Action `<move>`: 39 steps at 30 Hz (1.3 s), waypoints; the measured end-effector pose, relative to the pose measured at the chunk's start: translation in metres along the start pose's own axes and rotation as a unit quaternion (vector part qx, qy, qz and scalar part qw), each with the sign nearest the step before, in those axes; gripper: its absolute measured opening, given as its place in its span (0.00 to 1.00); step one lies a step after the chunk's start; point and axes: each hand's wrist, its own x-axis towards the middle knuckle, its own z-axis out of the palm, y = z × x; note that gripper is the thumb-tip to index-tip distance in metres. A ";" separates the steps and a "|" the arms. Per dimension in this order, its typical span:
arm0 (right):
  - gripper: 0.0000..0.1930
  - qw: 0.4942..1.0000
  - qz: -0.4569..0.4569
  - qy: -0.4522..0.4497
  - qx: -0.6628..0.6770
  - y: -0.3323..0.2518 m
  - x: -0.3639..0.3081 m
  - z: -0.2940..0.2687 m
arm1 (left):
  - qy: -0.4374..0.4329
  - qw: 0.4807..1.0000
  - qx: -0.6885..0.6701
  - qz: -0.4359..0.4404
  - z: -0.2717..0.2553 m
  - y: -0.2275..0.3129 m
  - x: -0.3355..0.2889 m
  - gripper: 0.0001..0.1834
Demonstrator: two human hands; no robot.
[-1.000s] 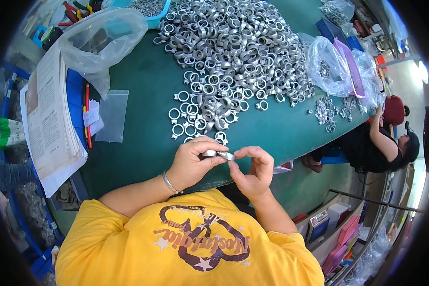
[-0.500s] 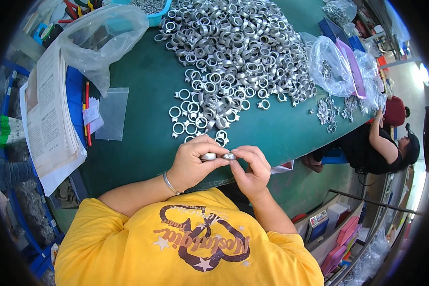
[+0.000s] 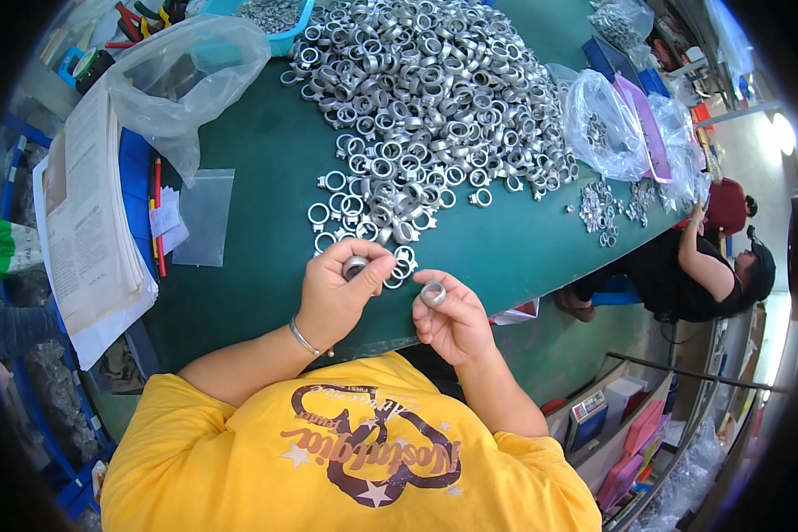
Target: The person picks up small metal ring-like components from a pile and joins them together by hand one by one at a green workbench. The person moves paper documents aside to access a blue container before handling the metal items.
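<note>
— In front of the ring pile (image 3: 443, 97), what to see with the left hand (image 3: 340, 288)?
— A grasp on one silver ring (image 3: 355, 266), kept inside the curled fingers and thumb, just beside the nearest loose rings of the pile.
— And with the right hand (image 3: 452, 324)?
— Also in front of the pile, a little more to the right: a pinch by thumb and forefinger on another silver ring (image 3: 433, 293), apart from the first one.
— To the left of the pile, on the green surface (image 3: 239, 306)?
— A clear plastic bag (image 3: 186, 80), a flat small bag (image 3: 206, 217) and, farther out, a stack of newspaper (image 3: 89, 222).
— To the right of the pile?
— A purple tray (image 3: 643, 124), small silver parts (image 3: 598, 208) and, well apart, a person in black (image 3: 683, 275).
</note>
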 end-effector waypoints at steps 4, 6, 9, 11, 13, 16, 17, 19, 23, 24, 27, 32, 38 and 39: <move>0.10 0.997 0.021 -0.069 -0.001 -0.005 0.001 0.001 | 0.028 0.998 -0.053 -0.019 -0.001 0.001 0.004 0.05; 0.08 0.997 -0.025 -0.058 -0.044 -0.009 0.005 0.007 | 0.040 0.996 -0.075 -0.034 -0.003 0.003 0.005 0.05; 0.04 0.923 -0.133 0.082 -0.351 -0.017 0.018 0.011 | 0.051 0.995 -0.086 -0.023 -0.004 0.002 0.008 0.05; 0.07 0.694 -0.326 0.120 -0.631 -0.013 0.038 0.022 | 0.053 0.994 -0.089 -0.022 -0.005 0.002 0.008 0.05; 0.06 0.605 -0.343 0.114 -0.709 -0.012 0.052 0.026 | 0.054 0.993 -0.100 -0.023 -0.005 0.000 0.008 0.05; 0.07 0.646 -0.347 0.099 -0.673 -0.014 0.053 0.025 | 0.056 0.995 -0.078 -0.018 -0.004 0.001 0.009 0.06; 0.07 0.672 -0.345 0.099 -0.648 -0.015 0.048 0.022 | 0.048 0.997 -0.065 -0.016 -0.003 0.001 0.009 0.06; 0.06 0.678 -0.359 0.074 -0.638 -0.013 0.046 0.013 | 0.045 0.997 -0.059 -0.014 -0.003 0.000 0.009 0.06; 0.07 0.840 -0.220 0.095 -0.487 -0.010 0.029 0.019 | 0.051 0.997 -0.047 -0.016 -0.004 -0.003 0.009 0.06; 0.08 0.898 -0.171 0.079 -0.397 -0.011 0.027 0.023 | 0.053 0.997 -0.049 -0.017 -0.005 -0.002 0.009 0.06; 0.10 0.955 -0.100 0.051 -0.273 -0.011 0.022 0.023 | 0.056 0.996 -0.058 -0.022 -0.005 -0.001 0.010 0.06; 0.12 0.947 -0.146 0.036 -0.285 -0.003 0.018 0.020 | 0.059 0.997 -0.048 -0.022 -0.004 0.000 0.010 0.05; 0.11 0.935 -0.169 0.028 -0.311 0.000 0.018 0.021 | 0.049 0.996 -0.059 -0.039 -0.007 0.001 0.010 0.06; 0.11 0.935 -0.169 0.028 -0.311 -0.001 0.017 0.021 | 0.049 0.996 -0.059 -0.039 -0.007 0.001 0.010 0.06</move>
